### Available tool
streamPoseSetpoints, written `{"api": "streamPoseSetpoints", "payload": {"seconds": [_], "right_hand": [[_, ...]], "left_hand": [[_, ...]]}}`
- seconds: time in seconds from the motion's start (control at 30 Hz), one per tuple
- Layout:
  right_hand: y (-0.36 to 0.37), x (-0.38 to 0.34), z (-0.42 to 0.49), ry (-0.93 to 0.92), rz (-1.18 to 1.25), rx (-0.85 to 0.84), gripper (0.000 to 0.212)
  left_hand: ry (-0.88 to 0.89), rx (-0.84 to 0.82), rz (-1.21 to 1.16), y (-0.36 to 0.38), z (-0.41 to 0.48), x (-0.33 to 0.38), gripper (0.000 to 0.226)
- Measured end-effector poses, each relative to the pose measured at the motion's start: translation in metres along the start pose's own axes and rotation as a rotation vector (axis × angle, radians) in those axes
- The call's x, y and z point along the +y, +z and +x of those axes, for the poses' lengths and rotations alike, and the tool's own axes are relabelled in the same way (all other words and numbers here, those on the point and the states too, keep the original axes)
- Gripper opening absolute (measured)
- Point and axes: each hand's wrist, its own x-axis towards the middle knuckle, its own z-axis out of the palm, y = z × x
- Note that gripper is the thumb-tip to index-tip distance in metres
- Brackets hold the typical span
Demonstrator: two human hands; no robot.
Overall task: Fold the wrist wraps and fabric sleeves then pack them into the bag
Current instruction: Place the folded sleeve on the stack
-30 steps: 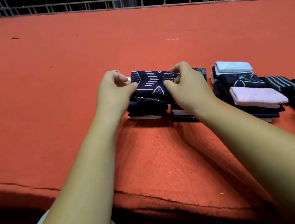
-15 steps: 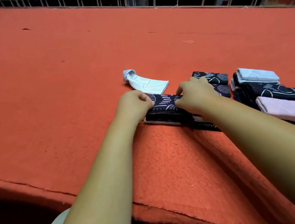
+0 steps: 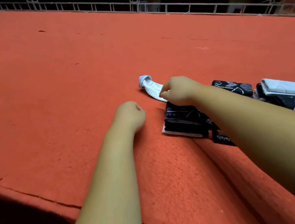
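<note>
Your right hand (image 3: pixel 179 90) pinches the near end of the pale sleeve (image 3: pixel 150 87), which lies on the red bench (image 3: pixel 63 85) just beyond the folded dark stack (image 3: pixel 182 120). Your left hand (image 3: pixel 130 114) rests on the bench left of that stack, curled into a fist, holding nothing. More folded piles (image 3: pixel 284 90) sit to the right.

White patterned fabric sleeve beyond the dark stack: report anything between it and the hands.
Nothing visible. The right hand seems to pinch the white patterned fabric sleeve at its near end; the left hand rests curled on the red felt table, only bare felt between.
</note>
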Motion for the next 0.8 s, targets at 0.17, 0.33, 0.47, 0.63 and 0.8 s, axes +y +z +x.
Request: {"api": "streamPoseSetpoints", "payload": {"seconds": [0.17, 0.33, 0.47, 0.63, 0.8], "right_hand": [[0.003, -0.026, 0.026, 0.036, -0.089, -0.192, 0.021], [0.018, -0.036, 0.047, 0.1, -0.215, -0.356, 0.041], [0.022, -0.036, 0.051, 0.096, -0.179, -0.304, 0.052], [0.006, -0.024, 0.043, 0.057, -0.101, -0.014, 0.025], [-0.048, -0.002, 0.008, -0.009, 0.16, 0.252, 0.035]], "left_hand": [[-0.027, -0.026, -0.011, -0.003, 0.008, -0.015, 0.022], [-0.037, -0.019, -0.025, 0.005, 0.01, -0.012, 0.02], [-0.066, -0.023, -0.035, 0.005, 0.008, -0.01, 0.021], [-0.054, 0.07, -0.131, 0.004, 0.008, -0.008, 0.019], [0.029, 0.24, -0.289, 0.004, -0.002, 0.011, 0.023]]}}
